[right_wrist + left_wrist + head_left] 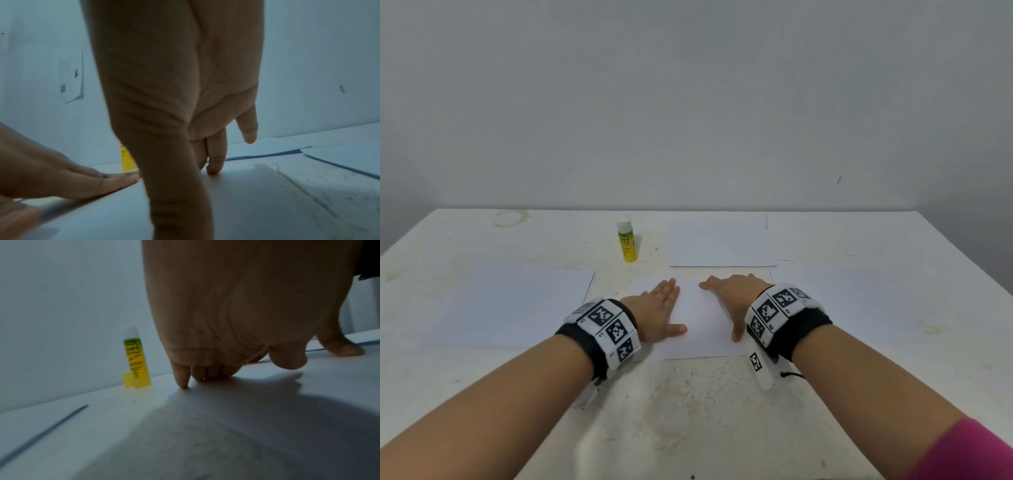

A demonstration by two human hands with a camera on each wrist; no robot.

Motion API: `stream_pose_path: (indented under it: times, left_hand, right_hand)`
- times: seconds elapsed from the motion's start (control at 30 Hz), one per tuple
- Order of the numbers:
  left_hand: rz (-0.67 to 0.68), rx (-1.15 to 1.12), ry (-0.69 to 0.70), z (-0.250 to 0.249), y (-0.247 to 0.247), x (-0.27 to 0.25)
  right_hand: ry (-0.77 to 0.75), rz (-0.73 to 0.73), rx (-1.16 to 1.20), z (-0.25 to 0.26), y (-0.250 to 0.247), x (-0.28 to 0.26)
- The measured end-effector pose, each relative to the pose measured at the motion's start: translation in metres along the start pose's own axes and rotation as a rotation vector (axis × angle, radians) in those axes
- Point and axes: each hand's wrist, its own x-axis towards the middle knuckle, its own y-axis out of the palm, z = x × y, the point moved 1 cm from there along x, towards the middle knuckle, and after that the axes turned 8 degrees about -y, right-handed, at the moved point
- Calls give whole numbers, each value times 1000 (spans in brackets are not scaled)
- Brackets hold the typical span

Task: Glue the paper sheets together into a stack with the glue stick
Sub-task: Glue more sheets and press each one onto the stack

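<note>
I see both hands flat on the centre paper sheet [697,318], which lies on the white, stained bench [688,411] directly ahead. The left hand [659,313] has its fingers straight and close together, palm down, thumb out toward the middle of the sheet; the left wrist view shows its fingertips [183,382] touching the paper. The right hand [732,301] is likewise spread, fingers pointing inward toward the left hand, thumb pointing back along the sheet; in the right wrist view at least one fingertip rests on the paper while another is raised slightly. Neither hand grips anything. The glue stick [627,241], yellow-green with a white cap on, stands upright on the bench beyond the left hand, apart from every sheet. Three more paper sheets lie flat: a left sheet [517,305], a far sheet [720,241] to the right of the glue stick, and a right sheet [859,301]. A pink sleeve [969,452] shows on the right arm.
</note>
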Motion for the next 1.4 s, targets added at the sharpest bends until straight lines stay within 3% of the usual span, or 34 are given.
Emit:
stream_pose_path:
  times: [0.2, 0.63, 0.73, 0.8, 0.97, 1.17, 1.4]
  left_hand:
    - [61, 19, -58, 38, 3, -10]
    - [93, 82, -36, 46, 7, -12]
    - [90, 62, -39, 46, 7, -13]
    - [87, 62, -38, 46, 8, -13]
    - [87, 46, -32, 48, 10, -11]
    - [89, 36, -25, 49, 10, -11]
    - [89, 12, -16, 50, 10, -12]
  right_hand:
    - [-2, -8, -3, -1, 0, 0]
    - [8, 77, -55, 21, -14, -11]
    - [-178, 48, -115, 61, -14, -9]
    - [-374, 136, -157, 88, -3, -7]
    - [-436, 272, -138, 76, 9, -29]
    - [-294, 379, -82, 34, 3, -68]
    - [-182, 434, -113, 4, 1, -78]
